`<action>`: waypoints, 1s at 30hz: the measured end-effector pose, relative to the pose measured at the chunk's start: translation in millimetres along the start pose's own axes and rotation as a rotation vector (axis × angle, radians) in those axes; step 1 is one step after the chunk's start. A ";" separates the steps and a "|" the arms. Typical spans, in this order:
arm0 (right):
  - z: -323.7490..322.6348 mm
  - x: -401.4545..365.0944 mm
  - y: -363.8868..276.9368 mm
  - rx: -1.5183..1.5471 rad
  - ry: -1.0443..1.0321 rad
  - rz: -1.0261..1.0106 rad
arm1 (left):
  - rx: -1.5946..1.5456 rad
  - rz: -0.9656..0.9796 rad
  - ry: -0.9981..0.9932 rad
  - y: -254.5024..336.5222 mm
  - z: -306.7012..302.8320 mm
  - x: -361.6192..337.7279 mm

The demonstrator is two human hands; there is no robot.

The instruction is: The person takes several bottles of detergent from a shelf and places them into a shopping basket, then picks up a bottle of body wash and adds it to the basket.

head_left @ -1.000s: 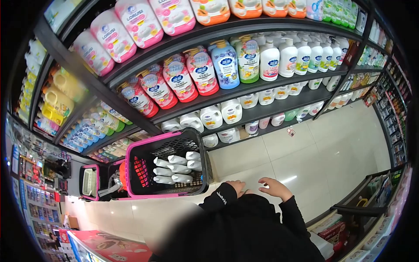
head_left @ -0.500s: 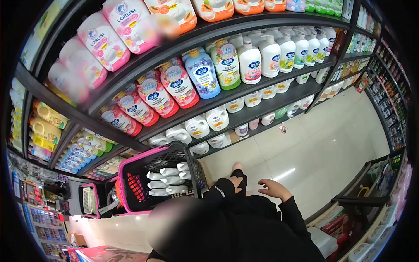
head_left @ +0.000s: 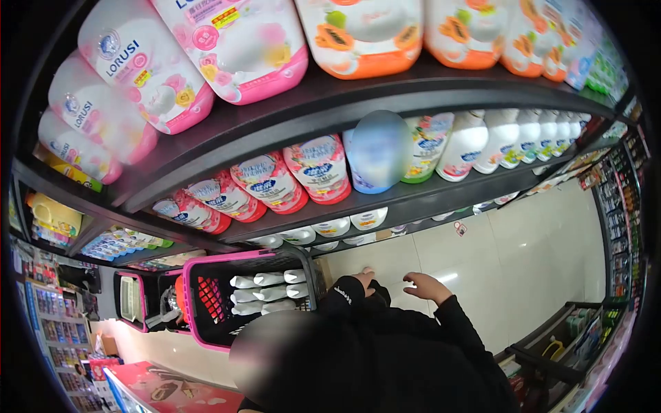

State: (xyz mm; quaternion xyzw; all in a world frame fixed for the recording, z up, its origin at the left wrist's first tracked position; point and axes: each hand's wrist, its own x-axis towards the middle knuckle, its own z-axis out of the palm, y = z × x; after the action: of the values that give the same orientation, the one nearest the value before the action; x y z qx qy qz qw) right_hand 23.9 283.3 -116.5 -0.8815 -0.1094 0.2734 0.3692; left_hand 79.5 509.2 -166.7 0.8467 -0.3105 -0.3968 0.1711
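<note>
Minding our arms beside the shopping basket (head_left: 231, 257)

To do well here, we think slow and careful works best. The shelf (head_left: 310, 117) in front is full of bottles, with LORUSI bottles (head_left: 127, 65) up top and white bottles (head_left: 465, 148) lower down, so a swinging arm could knock some over. We should tuck our elbows in and look before we reach.

The shopping basket is on our left, near our left hand (head_left: 363, 281), with a gap between it and our sleeve (head_left: 341, 294). White packs (head_left: 269, 279) lie inside in rows. We see nothing in our left hand, but part of it is hidden, so we can't tell how far open it is. Our right hand (head_left: 425, 288) is open and empty, its fingers bent a little. It shows against the floor (head_left: 537, 248), farther from the shopping basket.
</note>
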 end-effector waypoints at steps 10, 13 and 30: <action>-28.9 115.8 12.3 -0.073 0.144 -0.063 | -0.462 -0.114 0.301 -44.7 -37.5 28.8; -35.8 137.7 21.8 0.108 0.214 0.032 | -0.608 -0.140 0.430 -57.4 -36.3 54.7; -32.5 266.0 138.1 -0.184 0.267 -0.322 | -0.536 -0.448 0.512 -27.1 -73.7 119.0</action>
State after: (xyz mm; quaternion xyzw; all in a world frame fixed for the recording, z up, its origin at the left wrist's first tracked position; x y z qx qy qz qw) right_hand 260.8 271.9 -302.6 -0.9108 -0.2234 0.0809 0.3375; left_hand 206.0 453.9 -202.4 0.8899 0.0473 -0.2678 0.3661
